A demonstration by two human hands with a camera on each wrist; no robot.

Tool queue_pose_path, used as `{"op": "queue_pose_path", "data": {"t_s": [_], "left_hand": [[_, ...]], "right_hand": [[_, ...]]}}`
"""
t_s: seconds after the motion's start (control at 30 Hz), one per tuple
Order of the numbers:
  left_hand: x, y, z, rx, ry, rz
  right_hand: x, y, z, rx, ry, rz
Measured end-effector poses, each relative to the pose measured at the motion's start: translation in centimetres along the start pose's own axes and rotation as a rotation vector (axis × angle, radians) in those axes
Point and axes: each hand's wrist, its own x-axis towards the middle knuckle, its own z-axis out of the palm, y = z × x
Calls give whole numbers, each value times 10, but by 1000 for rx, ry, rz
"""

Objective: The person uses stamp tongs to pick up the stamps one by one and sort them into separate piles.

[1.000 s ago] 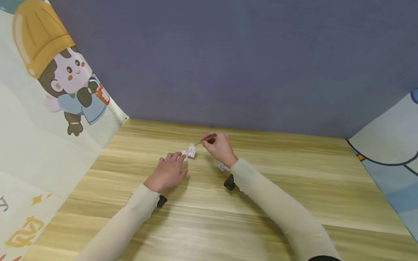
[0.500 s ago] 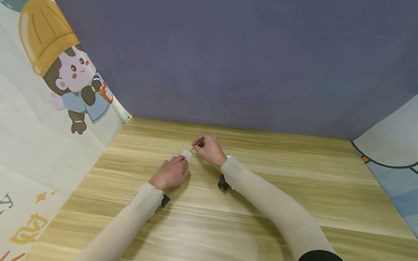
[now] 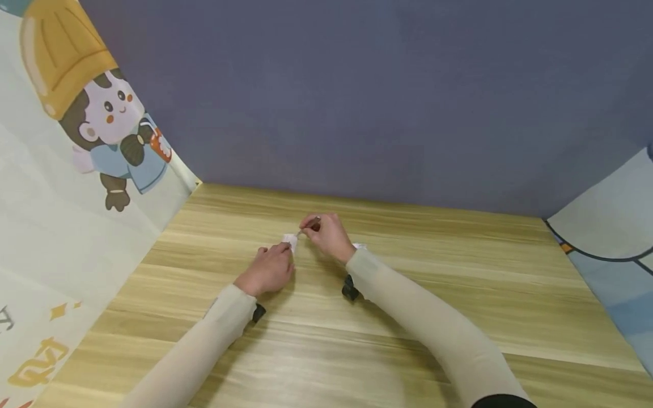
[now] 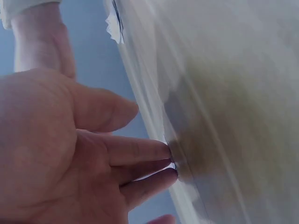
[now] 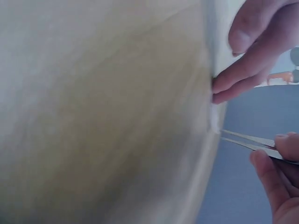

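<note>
On the tabletop lies a small whitish, paper-like piece (image 3: 289, 239), partly covered by the fingers of my left hand (image 3: 267, 269). In the left wrist view those fingers (image 4: 140, 150) are mostly straight, with their tips touching the surface, and the thumb is held apart. My right hand (image 3: 330, 237) pinches a pair of slim metal tweezers (image 5: 265, 141) between thumb and fingers. Their two points are slightly parted beside the whitish piece's edge; whether they touch it I cannot tell. Behind my right wrist, a second whitish piece (image 3: 359, 246) is mostly hidden.
The wood-grain table (image 3: 449, 272) reaches back to a dark blue-grey wall panel (image 3: 367, 102). A white sheet with cartoon prints (image 3: 56, 238) borders the left side, and another printed sheet (image 3: 607, 238) the right. Each wrist carries a small black device (image 3: 350, 289).
My right hand has moved left with the tweezers, nearer to the left hand. The left fingers now cover more of the whitish piece, which earlier showed a bow-like shape with purplish marks.
</note>
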Motion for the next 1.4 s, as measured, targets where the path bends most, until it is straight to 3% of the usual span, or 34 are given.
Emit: {"op": "queue_pose_path", "data": {"t_s": [0.3, 0.5, 0.7, 0.97, 1.4], "left_hand": [[7, 6, 0, 0, 23, 21], [12, 27, 2, -14, 67, 114], [19, 54, 8, -1, 30, 185], [23, 82, 15, 9, -27, 240], [26, 94, 23, 32, -54, 252]], "right_hand": [[-24, -4, -48, 10, 52, 70], [-49, 14, -87, -35, 81, 47], [-75, 36, -112, -89, 34, 58], [-88, 52, -109, -101, 35, 87], [-91, 52, -102, -83, 23, 87]]}}
